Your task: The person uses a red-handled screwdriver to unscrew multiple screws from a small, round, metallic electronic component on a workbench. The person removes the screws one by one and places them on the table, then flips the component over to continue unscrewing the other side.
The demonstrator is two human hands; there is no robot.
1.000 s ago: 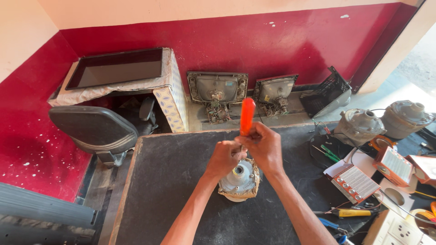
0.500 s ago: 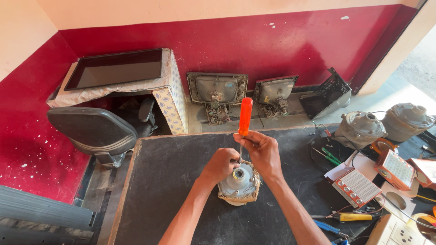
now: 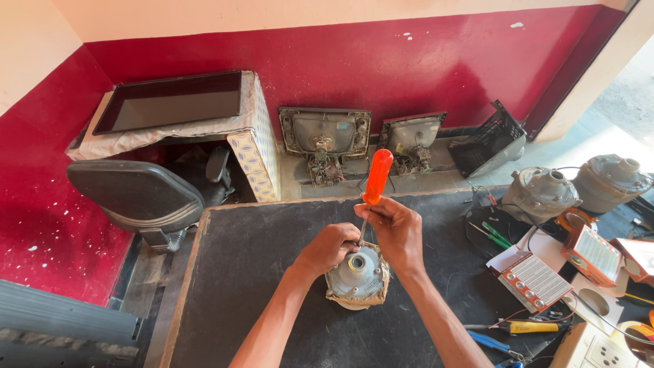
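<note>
Near the workbench (image 3: 225, 286) back edge, the left hand (image 3: 328, 248) clasps a grey motor housing (image 3: 356, 276) — probably heavy, rigid metal, best gripped round its flanks — while the right hand (image 3: 395, 228) grips an orange-handled screwdriver (image 3: 375, 178).

Clutter around a dark workbench against a red wall

Two old television backs (image 3: 325, 133) (image 3: 412, 133) lean on the wall beside a black plastic crate (image 3: 492, 140). A flat screen (image 3: 170, 101) lies on a cloth-covered box, above a black chair (image 3: 136, 193). On the bench's right: two grey motor housings (image 3: 539, 193) (image 3: 610, 180), a small red radio (image 3: 594, 253), green-handled tools (image 3: 496, 234), a yellow-handled screwdriver (image 3: 531, 327).
</note>
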